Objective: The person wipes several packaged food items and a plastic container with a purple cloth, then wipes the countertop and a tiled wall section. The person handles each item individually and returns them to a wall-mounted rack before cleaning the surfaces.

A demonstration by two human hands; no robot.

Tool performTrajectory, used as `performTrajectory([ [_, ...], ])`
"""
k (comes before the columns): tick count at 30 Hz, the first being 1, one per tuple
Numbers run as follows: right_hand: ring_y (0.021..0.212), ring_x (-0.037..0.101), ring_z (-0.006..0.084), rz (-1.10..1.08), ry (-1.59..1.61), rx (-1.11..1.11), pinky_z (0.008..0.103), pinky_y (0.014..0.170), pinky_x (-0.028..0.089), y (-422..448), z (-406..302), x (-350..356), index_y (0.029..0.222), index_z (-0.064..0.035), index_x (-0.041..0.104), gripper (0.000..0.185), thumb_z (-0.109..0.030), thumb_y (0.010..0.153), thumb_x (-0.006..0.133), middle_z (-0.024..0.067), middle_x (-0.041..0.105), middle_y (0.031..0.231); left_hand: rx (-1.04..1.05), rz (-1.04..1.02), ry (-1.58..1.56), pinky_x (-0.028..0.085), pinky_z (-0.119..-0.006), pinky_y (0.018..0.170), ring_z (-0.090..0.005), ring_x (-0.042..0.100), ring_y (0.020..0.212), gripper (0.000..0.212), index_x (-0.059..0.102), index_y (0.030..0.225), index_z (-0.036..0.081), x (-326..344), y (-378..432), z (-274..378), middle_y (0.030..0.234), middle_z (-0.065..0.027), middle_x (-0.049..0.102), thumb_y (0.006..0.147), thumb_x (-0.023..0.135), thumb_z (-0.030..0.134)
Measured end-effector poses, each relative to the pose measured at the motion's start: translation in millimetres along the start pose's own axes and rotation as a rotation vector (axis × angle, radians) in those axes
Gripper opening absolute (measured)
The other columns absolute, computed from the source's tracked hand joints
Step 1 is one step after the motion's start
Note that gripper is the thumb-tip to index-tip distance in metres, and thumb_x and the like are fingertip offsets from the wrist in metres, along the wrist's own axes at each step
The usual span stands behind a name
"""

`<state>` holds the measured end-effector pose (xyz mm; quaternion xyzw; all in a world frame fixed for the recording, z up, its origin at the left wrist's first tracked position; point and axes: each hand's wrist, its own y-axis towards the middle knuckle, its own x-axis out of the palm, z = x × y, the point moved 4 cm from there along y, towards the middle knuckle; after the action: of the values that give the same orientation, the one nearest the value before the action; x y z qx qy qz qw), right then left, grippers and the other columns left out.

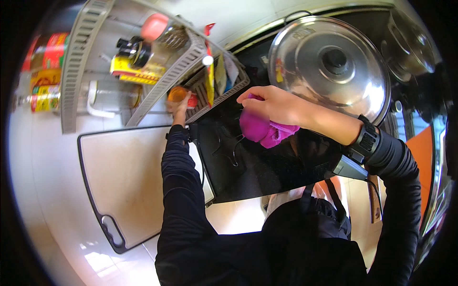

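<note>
My left hand (178, 108) is wrapped around a small jar with an orange top (178, 93) and a red side, at the near end of a grey slatted plastic basket (230, 93). Whether the jar rests on anything is hidden. Bunched under my right hand (281, 106) is a magenta cloth (256, 126), gripped from above over the glossy black cooktop (247, 178). A large round steel lid with a black knob (304, 53) lies just beyond my right wrist. Upright packets (210, 84), one yellow and red, stand in the basket beside my left hand.
Grey slatted shelving (168, 77) holds jars, yellow boxes (137, 69) and a pink-lidded container (154, 26). Bottles (46, 93) stand at far left. A white cutting board with black edging (121, 178) lies left of the cooktop. A steel pot (411, 46) sits at far right.
</note>
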<state>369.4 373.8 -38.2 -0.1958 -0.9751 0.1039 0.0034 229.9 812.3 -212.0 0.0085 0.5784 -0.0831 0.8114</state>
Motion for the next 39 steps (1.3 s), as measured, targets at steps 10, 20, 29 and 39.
performTrajectory([
  [10,0.089,0.06,0.0221,0.148,0.024,0.006,0.0306,0.083,0.044,-26.9,13.5,-38.0,0.105,0.0002,0.061,0.036,-0.03,0.089,0.051,0.0149,0.066,0.095,0.125,0.15,-0.474,0.039,-0.042,0.098,-0.0356,0.041,0.121,0.113,0.023,0.141,0.003,-20.8,7.2,7.2,0.134,-0.0261,0.036,0.055,0.08,0.049],
  [20,0.081,0.058,0.0132,-0.01,0.522,0.188,0.0271,0.07,0.05,-48.2,6.0,-11.3,0.113,-0.0013,0.054,0.028,-0.019,0.091,0.051,0.007,0.06,0.09,0.17,-0.293,-1.434,0.04,-0.035,0.097,-0.0176,0.05,0.114,0.057,0.038,0.132,0.01,-84.7,-272.3,-14.3,0.125,-0.0056,0.051,0.088,0.057,0.042],
  [29,0.102,0.055,0.0225,-0.069,1.139,-0.298,0.0383,0.079,0.053,-99.9,-36.9,26.2,0.128,-0.0089,0.039,0.035,-0.019,0.095,0.037,0.0122,0.049,0.118,0.495,-0.446,-1.922,0.03,-0.051,0.106,-0.0269,0.031,0.132,0.081,0.022,0.141,0.011,-160.1,-457.7,24.8,0.143,-0.0082,0.031,0.081,0.059,0.05],
  [39,0.119,0.041,0.0137,-0.419,0.542,-0.504,0.0271,0.101,0.032,-169.0,-27.7,54.1,0.146,-0.0059,0.012,0.074,-0.02,0.09,0.059,0.0113,0.032,0.141,0.517,0.02,-1.51,0.035,-0.035,0.102,-0.0229,0.04,0.124,0.09,0.016,0.143,0.004,-170.8,-546.1,21.3,0.137,-0.0127,0.035,0.075,0.072,0.022],
])
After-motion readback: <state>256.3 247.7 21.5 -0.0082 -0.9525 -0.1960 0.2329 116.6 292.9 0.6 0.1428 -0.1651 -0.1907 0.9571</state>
